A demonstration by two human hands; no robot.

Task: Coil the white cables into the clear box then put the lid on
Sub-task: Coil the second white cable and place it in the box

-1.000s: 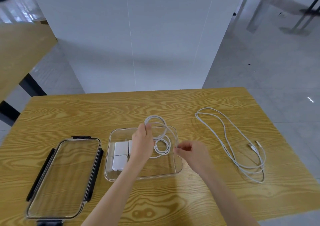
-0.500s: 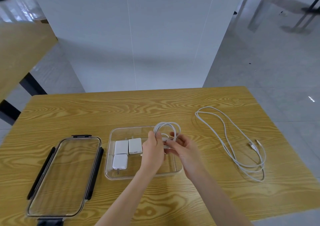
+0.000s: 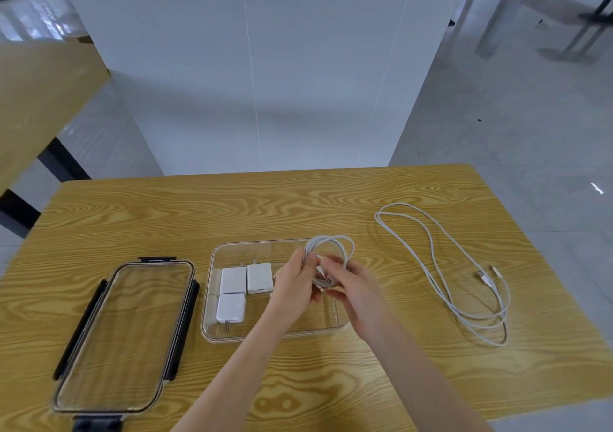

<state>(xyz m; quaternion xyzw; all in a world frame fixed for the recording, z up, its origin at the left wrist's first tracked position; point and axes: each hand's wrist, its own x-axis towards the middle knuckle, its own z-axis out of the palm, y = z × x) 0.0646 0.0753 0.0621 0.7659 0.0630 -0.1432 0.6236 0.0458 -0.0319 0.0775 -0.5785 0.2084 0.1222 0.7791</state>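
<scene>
Coiled cable [image 3: 328,249] pinched in both hands — left hand [image 3: 293,285], right hand [image 3: 356,285] — above the clear box [image 3: 212,299].

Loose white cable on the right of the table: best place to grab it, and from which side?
Probably at the near end of the loose cable, where its strands bunch into tight bends. Come from above with the right hand, nearest to it. The cable lies flat on the table in long open loops, so pinching there should gather several strands at once. Both hands currently hold the coiled cable.
</scene>
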